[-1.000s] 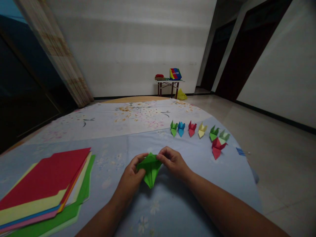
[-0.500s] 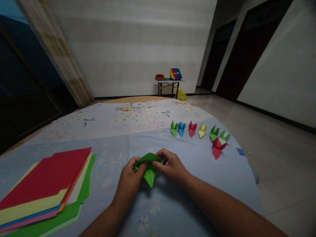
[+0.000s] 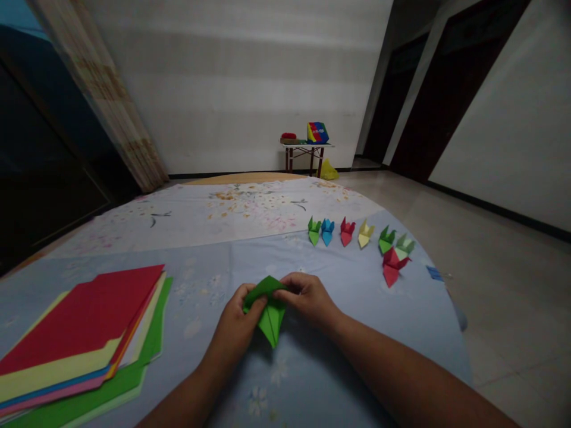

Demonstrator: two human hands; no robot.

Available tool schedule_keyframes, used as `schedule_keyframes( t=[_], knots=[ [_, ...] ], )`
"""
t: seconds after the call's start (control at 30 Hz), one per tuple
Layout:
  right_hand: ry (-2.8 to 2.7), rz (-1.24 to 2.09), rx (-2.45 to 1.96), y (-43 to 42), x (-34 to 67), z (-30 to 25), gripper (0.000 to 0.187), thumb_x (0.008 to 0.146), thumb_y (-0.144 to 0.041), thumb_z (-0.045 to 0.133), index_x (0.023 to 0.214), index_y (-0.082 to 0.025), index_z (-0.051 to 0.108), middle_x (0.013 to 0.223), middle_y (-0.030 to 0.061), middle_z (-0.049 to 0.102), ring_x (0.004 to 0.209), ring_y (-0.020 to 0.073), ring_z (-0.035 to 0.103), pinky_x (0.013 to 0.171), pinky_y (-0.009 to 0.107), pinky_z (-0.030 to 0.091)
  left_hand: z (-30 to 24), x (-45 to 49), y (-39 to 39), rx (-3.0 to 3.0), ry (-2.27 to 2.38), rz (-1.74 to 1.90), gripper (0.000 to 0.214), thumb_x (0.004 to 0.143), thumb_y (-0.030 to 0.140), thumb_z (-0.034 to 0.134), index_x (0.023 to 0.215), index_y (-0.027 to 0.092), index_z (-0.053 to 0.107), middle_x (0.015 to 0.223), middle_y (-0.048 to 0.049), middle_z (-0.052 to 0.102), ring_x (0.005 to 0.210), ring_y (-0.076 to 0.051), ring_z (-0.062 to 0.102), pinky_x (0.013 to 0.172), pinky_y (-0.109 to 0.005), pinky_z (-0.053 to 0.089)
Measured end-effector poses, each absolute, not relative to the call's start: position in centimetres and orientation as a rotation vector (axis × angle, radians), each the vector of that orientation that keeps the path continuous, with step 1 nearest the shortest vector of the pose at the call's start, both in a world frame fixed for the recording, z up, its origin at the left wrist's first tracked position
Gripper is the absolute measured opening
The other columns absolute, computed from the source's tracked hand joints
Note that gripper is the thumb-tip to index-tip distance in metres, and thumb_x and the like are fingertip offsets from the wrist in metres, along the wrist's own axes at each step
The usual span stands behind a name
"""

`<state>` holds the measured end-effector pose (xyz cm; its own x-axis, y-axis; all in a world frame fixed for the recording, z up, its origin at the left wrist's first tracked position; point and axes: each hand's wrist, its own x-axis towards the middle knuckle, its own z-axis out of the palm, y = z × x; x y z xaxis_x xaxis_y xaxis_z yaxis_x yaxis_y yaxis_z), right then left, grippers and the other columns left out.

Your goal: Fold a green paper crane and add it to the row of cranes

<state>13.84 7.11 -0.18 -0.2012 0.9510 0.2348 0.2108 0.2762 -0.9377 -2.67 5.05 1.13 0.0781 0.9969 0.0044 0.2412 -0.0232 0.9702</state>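
While the left hand (image 3: pixel 237 312) grips the green folded paper (image 3: pixel 270 321) at its left side, the right hand (image 3: pixel 311 300) pinches its right edge, both thumbs further inward than a second ago.

From here, the green folded paper (image 3: pixel 273 321) hides most fingertips of the left grip (image 3: pixel 237 315). At near left, the paper stack (image 3: pixel 80 327) runs out of sight; at right, a red figure (image 3: pixel 392 268) partly covers a pale green one (image 3: pixel 405 241), and the far package's (image 3: pixel 317 133) lettering (image 3: pixel 318 131) blurs.
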Motion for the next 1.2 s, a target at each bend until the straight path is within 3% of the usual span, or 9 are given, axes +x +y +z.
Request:
schedule_keyframes(
  t=[0.27, 0.5, 0.77, 0.93, 1.2],
  knots=[
    [-1.617, 0.997, -1.231, 7.6, 14.0, -1.3, 0.016, 0.074, -0.030, 0.061, 0.069, -0.015, 0.065, 0.060, -0.0013, 0.061, 0.055, 0.0098, 0.052, 0.050, 0.019, 0.037, 0.9, -2.8, 5.1, 1.325, 1.200, 0.993, 0.031, 0.075, 0.037, 0.058, 0.097, 0.015, 0.062, 0.085, -0.0065, 0.069, 0.075, -0.021, 0.063, 0.066, -0.028, 0.046],
    [-1.658, 0.897, -1.204, 7.8, 14.2, -1.0, 0.020, 0.077, -0.035, 0.059, 0.081, -0.016, 0.066, 0.065, -0.0005, 0.062, 0.057, 0.0097, 0.053, 0.052, 0.019, 0.039, 1.1, -1.8, 5.2, 1.361, 1.227, 1.034, 0.030, 0.072, 0.034, 0.060, 0.094, 0.015, 0.066, 0.084, -0.0064, 0.070, 0.078, -0.022, 0.063, 0.070, -0.030, 0.046],
    [-1.686, 0.802, -1.199, 8.1, 14.3, -1.0, 0.020, 0.078, -0.031, 0.056, 0.070, -0.014, 0.064, 0.058, -0.0013, 0.059, 0.052, 0.0089, 0.050, 0.048, 0.019, 0.035, 0.1, -1.6, 5.6, 1.336, 1.177, 1.012, 0.030, 0.072, 0.032, 0.060, 0.095, 0.013, 0.064, 0.078, -0.0043, 0.069, 0.072, -0.020, 0.062, 0.065, -0.028, 0.047],
    [-1.690, 0.849, -1.166, 8.2, 14.1, -1.0, 0.022, 0.080, -0.034, 0.054, 0.076, -0.015, 0.065, 0.062, -0.0011, 0.060, 0.055, 0.0091, 0.051, 0.050, 0.019, 0.036, -0.1, -1.9, 5.8, 1.252, 1.206, 0.992, 0.032, 0.070, 0.036, 0.062, 0.091, 0.012, 0.064, 0.068, -0.0019, 0.066, 0.060, -0.017, 0.059, 0.057, -0.026, 0.044],
    [-1.763, 0.826, -1.134, 8.1, 14.3, -1.4, 0.024, 0.082, -0.034, 0.051, 0.080, -0.015, 0.065, 0.060, -0.0020, 0.057, 0.053, 0.0082, 0.047, 0.050, 0.019, 0.034, 0.9, -2.0, 5.3, 1.223, 1.201, 0.999, 0.034, 0.066, 0.039, 0.066, 0.089, 0.013, 0.065, 0.071, -0.0028, 0.068, 0.064, -0.018, 0.060, 0.061, -0.027, 0.045]
  ],
)
